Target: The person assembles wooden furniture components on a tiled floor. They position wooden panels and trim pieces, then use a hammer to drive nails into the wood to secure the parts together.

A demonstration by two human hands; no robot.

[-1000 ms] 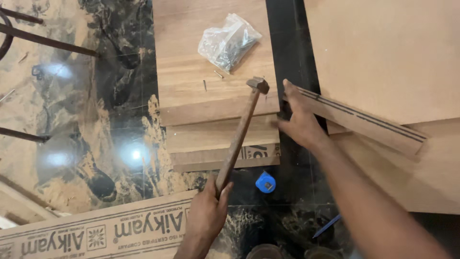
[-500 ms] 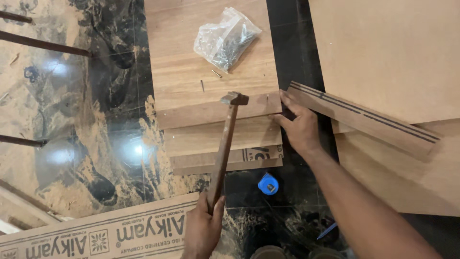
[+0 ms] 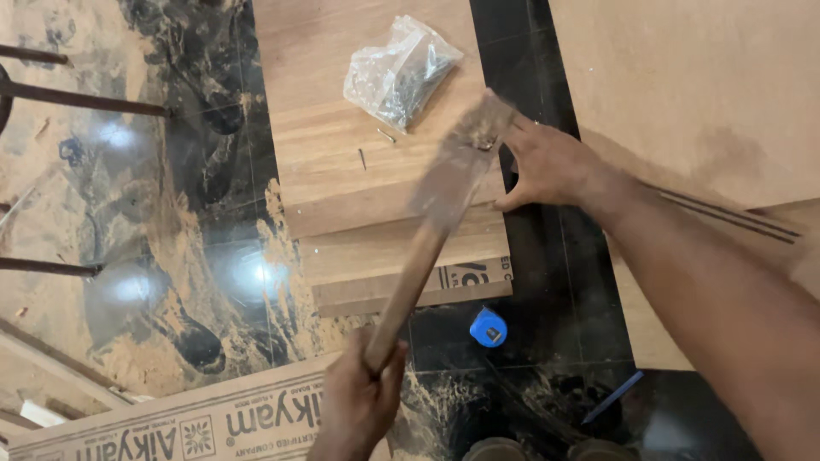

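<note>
The left hand [image 3: 354, 410] grips the wooden hammer [image 3: 440, 218] handle, its blurred head just beside the right hand [image 3: 547, 162]. That hand presses open-fingered on the plywood board [image 3: 342, 171] edge, holding nothing.

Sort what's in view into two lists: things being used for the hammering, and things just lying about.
In use:
left hand gripping the hammer, blurred
right hand at the edge of the stacked wooden boards
loose nails on the top board

Lying about:
plastic bag
blue tape measure
blue pencil
printed board
</note>
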